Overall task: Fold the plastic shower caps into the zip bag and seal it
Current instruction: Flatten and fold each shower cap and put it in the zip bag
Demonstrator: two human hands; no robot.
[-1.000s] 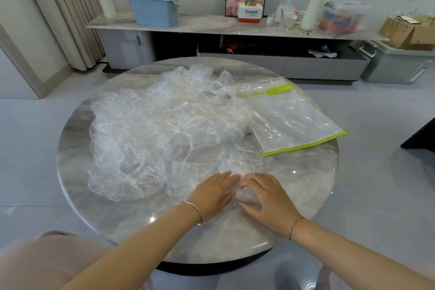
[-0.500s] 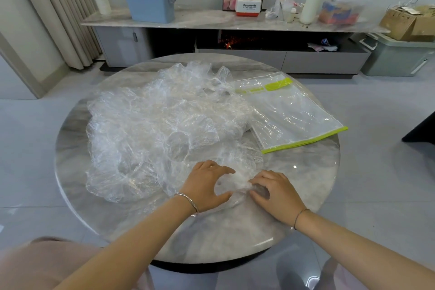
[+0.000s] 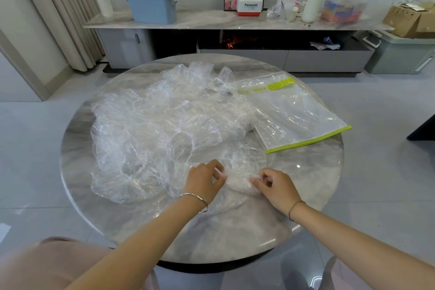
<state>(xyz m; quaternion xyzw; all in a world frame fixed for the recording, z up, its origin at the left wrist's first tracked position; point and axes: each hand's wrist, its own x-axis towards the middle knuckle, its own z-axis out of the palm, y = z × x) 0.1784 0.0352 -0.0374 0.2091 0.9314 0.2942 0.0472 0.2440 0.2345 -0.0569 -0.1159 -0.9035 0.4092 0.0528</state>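
At the near edge of a round marble surface (image 3: 306, 172), the left grip (image 3: 203, 180) and right grip (image 3: 276, 187) each pinch one bunched shower cap (image 3: 237, 182). The pile of shower caps (image 3: 164, 129) lies beyond, with the flat zip bag (image 3: 294, 113) far right.

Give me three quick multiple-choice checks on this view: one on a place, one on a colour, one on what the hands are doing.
1. Where does the zip bag lie?
A. right of the pile of caps
B. left of it
C. on the floor
2. What colour is the bag's edging?
A. red
B. lime green
C. blue
3. What are the left hand and right hand doing?
A. resting open, holding nothing
B. holding the bag
C. pinching one cap
Answers: 1 A, the pile overlaps its left edge. 2 B, green strips line its ends. 3 C, each pinches the cap at the pile's near edge.
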